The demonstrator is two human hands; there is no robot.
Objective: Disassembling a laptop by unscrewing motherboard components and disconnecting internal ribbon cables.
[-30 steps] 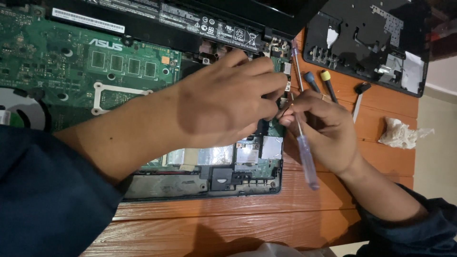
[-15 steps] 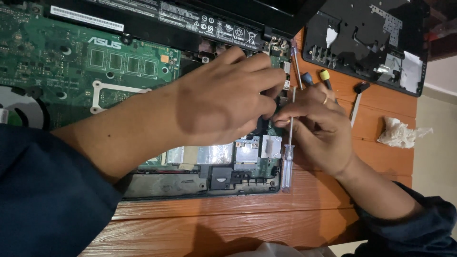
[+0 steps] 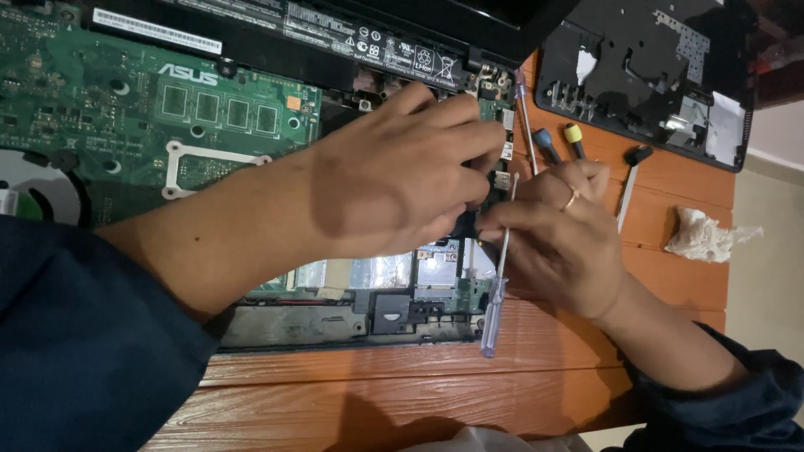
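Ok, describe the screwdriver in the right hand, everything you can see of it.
The screwdriver has a thin metal shaft and a clear, blue-tinted plastic handle. It lies nearly straight up and down in the picture, handle toward the near table edge, tip pointing away over the right edge of the board. The right hand pinches the shaft between thumb and fingers, partly hiding it. The handle hangs free over the orange wooden table. The left hand sits just beside the shaft.

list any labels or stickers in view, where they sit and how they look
White strip label: long narrow rectangle, top left on the black bar.
Black marking panel: top centre on the same bar, small white symbols.
White sticker: right end of the detached black cover, roughly rectangular.
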